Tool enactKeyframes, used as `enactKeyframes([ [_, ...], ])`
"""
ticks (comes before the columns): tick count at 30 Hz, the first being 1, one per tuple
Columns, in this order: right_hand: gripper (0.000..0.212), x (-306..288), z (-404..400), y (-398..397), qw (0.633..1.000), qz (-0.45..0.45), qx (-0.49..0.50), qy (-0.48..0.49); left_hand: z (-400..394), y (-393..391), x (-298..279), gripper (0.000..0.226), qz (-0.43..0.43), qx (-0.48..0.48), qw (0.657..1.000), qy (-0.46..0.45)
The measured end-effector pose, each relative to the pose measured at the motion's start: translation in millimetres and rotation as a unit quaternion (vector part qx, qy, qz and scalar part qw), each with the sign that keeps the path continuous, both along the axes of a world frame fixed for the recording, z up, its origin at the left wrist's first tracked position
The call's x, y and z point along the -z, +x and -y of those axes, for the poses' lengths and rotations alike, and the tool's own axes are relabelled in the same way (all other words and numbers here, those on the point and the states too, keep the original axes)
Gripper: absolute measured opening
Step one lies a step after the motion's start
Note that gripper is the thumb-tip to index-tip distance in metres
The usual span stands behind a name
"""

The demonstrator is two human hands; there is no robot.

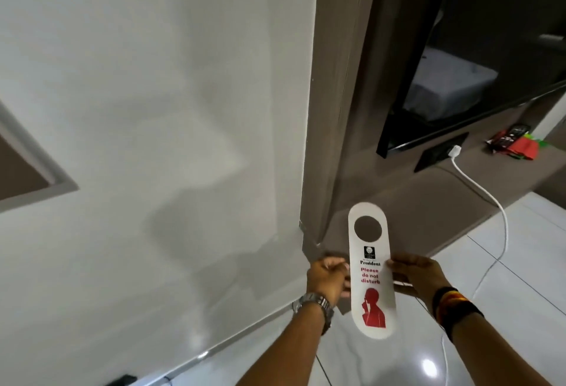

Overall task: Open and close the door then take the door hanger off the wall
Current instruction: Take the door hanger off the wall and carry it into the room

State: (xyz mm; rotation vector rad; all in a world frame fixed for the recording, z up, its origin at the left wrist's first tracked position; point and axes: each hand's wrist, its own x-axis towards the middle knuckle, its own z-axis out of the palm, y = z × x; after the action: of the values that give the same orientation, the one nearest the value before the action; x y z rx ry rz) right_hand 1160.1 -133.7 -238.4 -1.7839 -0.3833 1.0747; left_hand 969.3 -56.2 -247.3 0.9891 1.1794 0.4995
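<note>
Door hanger (370,275) was already off the white wall (137,110), held at 6 o'clock in frame, left hand (329,277) pinching its 9 o'clock edge, right hand (418,274) its 3 o'clock edge; final step looked done, next: set it down.

Upper right of frame: dark wall-mounted screen (453,79). Below it, black socket plate (441,154) with white plug (455,150) inserted; white cable (496,211) trails down to the glossy tiled floor (520,248). Red-and-black packets (514,140) lie on the brown worktop (477,177) at right edge.
</note>
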Motion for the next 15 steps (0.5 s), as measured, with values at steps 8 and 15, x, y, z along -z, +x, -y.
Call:
enactKeyframes([
  [8,0.018,48,-72,32,0.996,0.023,0.043,-0.069,-50,25,32,0.020,0.018,-0.012,1.000,-0.019],
  [15,0.020,55,-86,16,0.971,0.218,0.057,-0.079,-56,22,27,0.020,-0.072,0.020,0.990,0.123],
])
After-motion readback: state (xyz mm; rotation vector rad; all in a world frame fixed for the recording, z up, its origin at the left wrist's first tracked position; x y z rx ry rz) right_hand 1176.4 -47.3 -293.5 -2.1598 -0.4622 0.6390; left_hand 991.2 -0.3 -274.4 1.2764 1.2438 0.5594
